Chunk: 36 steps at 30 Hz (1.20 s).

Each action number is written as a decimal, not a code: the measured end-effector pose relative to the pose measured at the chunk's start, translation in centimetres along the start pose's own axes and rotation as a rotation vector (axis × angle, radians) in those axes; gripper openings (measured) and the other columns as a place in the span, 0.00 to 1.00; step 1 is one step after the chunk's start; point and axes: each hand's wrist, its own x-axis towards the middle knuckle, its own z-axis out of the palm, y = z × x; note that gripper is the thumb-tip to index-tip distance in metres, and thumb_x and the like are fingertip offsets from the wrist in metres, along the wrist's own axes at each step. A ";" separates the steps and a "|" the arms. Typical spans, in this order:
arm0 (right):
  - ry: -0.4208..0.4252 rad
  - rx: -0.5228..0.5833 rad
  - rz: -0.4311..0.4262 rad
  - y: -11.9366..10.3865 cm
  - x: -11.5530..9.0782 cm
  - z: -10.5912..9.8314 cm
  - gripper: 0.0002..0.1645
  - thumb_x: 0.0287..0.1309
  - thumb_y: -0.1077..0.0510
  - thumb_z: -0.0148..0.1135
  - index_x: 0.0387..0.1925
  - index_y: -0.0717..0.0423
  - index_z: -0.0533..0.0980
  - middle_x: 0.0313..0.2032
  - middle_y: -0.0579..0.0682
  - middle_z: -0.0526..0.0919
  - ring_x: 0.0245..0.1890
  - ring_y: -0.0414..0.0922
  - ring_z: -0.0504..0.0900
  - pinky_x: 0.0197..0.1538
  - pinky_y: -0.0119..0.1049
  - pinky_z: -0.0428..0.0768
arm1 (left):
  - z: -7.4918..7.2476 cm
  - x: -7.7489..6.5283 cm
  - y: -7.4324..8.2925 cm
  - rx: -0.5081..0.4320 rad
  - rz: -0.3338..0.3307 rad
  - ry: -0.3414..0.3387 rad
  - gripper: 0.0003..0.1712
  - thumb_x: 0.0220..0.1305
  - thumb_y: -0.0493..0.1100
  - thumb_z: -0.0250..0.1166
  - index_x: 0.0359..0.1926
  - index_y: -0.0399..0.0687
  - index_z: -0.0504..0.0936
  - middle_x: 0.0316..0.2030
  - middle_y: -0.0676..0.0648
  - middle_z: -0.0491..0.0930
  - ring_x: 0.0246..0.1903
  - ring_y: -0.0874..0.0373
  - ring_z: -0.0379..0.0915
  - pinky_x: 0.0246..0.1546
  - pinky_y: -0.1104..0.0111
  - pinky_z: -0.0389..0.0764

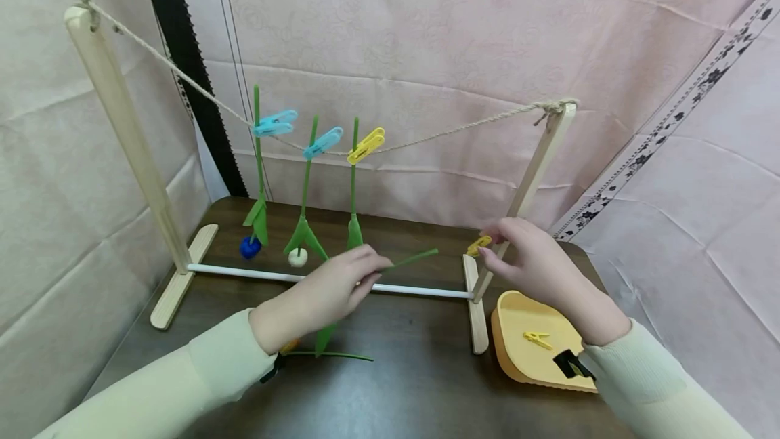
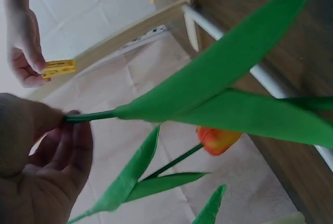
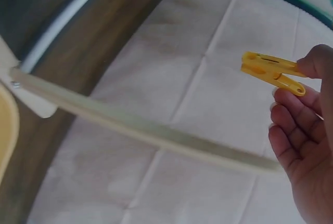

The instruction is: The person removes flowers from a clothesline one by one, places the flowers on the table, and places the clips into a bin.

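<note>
Between thumb and fingers, my left hand [image 1: 332, 286] pinches the green stem [image 1: 416, 258] of an artificial flower; its long leaves [image 2: 208, 78] fill much of the left wrist view, and its bloom is out of sight there. My right hand [image 1: 529, 256] holds a yellow clothespin [image 3: 273, 71] by its handle ends, beside the right post. Three flowers hang head down from the rope [image 1: 453, 131]: one with a blue bloom [image 1: 250, 247] and one with a white bloom [image 1: 298, 257], each under a blue clothespin [image 1: 275, 124], and one under a yellow clothespin [image 1: 366, 146], its orange bloom [image 2: 218, 140] visible from the left wrist.
Wooden posts [image 1: 131, 144] carry the rope, joined low down by a white bar [image 1: 244, 271]. At the right, a yellow tray [image 1: 508, 358] contains another yellow clothespin [image 1: 537, 339]. Another green stem [image 1: 335, 356] lies on the dark table [image 1: 408, 385] below my left hand.
</note>
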 end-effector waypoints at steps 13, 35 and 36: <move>-0.303 0.050 0.360 5.5 -6.0 1.3 0.07 0.53 0.61 0.66 0.32 0.51 0.75 0.27 0.41 0.78 0.29 0.39 0.76 0.34 0.39 0.76 | 2.4 -3.7 0.2 0.289 -0.051 -0.451 0.14 0.60 0.24 0.62 0.41 0.45 0.82 0.33 0.52 0.74 0.32 0.62 0.71 0.32 0.71 0.75; -0.591 0.177 0.518 10.3 -12.2 5.1 0.12 0.50 0.57 0.71 0.28 0.54 0.73 0.23 0.44 0.73 0.24 0.40 0.71 0.28 0.35 0.70 | 6.0 -9.2 -2.6 0.376 -0.043 -0.477 0.15 0.54 0.28 0.64 0.19 0.50 0.74 0.18 0.52 0.71 0.18 0.60 0.69 0.18 0.68 0.70; -0.588 0.182 0.517 10.3 -12.3 5.2 0.12 0.50 0.57 0.71 0.28 0.54 0.73 0.23 0.43 0.73 0.23 0.40 0.71 0.28 0.34 0.70 | 6.1 -9.3 -2.7 0.380 -0.040 -0.474 0.15 0.54 0.28 0.64 0.19 0.50 0.74 0.18 0.52 0.71 0.18 0.60 0.69 0.19 0.68 0.70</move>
